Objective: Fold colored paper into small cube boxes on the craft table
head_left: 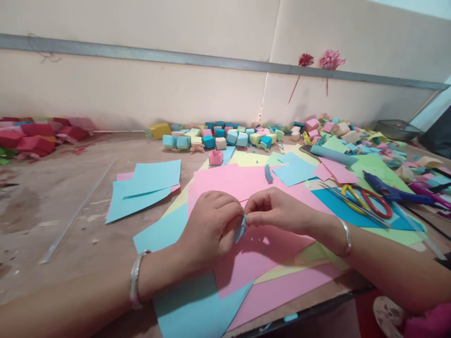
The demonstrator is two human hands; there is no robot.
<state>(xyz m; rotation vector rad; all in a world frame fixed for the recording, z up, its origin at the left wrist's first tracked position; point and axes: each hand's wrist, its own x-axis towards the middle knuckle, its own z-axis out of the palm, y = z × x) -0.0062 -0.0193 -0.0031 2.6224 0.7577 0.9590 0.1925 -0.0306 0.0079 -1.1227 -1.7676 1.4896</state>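
Note:
Between my hands is a small folded piece of light blue paper [241, 230], mostly hidden by the fingers. My left hand [213, 223] is closed around its left side, the back of the hand facing up. With thumb and forefinger, my right hand [273, 209] pinches the paper's upper right edge. Both hands are over pink paper sheets [260, 263] in the middle of the table. Just beyond them lie a small teal zigzag-cut strip [268, 174] and a small open pink paper box [215, 158].
Light blue sheets [151, 180] lie left, near a clear glue stick [79, 211]. Scissors [366, 202] and a blue glue gun [396, 190] lie right. Several small paper boxes [207, 142] line the wall. Red paper pieces [35, 138] are heaped far left. The table's front edge [299, 314] is close.

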